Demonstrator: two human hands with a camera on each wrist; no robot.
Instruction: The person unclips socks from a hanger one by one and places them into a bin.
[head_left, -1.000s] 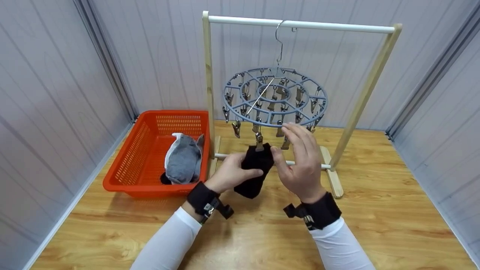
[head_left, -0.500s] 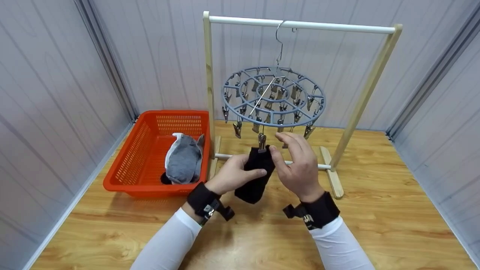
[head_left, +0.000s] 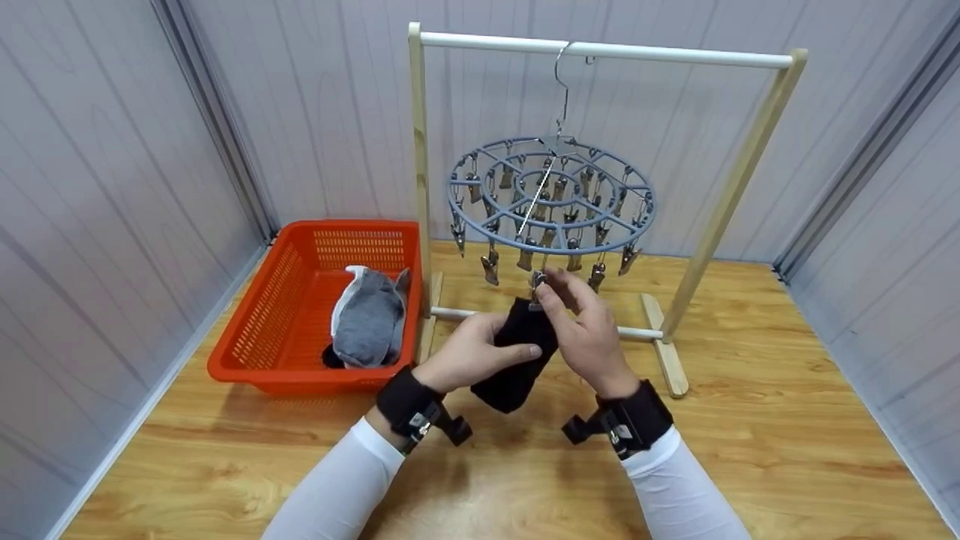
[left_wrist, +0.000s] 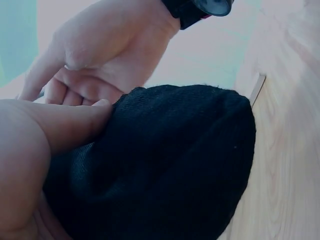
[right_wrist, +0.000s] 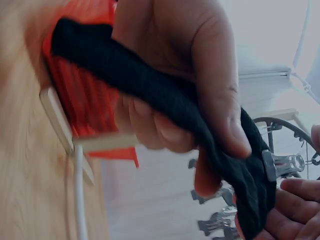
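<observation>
A black sock (head_left: pixel 510 382) hangs from a metal clip (right_wrist: pixel 285 164) that bites its upper edge. My left hand (head_left: pixel 469 356) grips the sock's side, thumb in front and fingers behind, also plain in the left wrist view. My right hand (head_left: pixel 592 337) is at the top of the sock, its thumb over the clip and its fingers curled behind; they appear to pinch the clip's handle. Above both hands hangs a round blue-grey clip hanger (head_left: pixel 517 244) with several metal clips. The sock's back is hidden in the head view.
The hanger hooks over a white rail (head_left: pixel 675 55) on a wooden stand (head_left: pixel 739 202). Left of it, an orange basket (head_left: pixel 251 330) holds a grey and white plush-like item (head_left: pixel 367 319) and something black. Pale walls enclose the wooden tabletop (head_left: pixel 787 442) at the back and sides.
The sock and its clip have shifted slightly right, and the hanger has turned a little. My right hand has moved left and lower, its thumb passing from the sock's edge onto the clip.
</observation>
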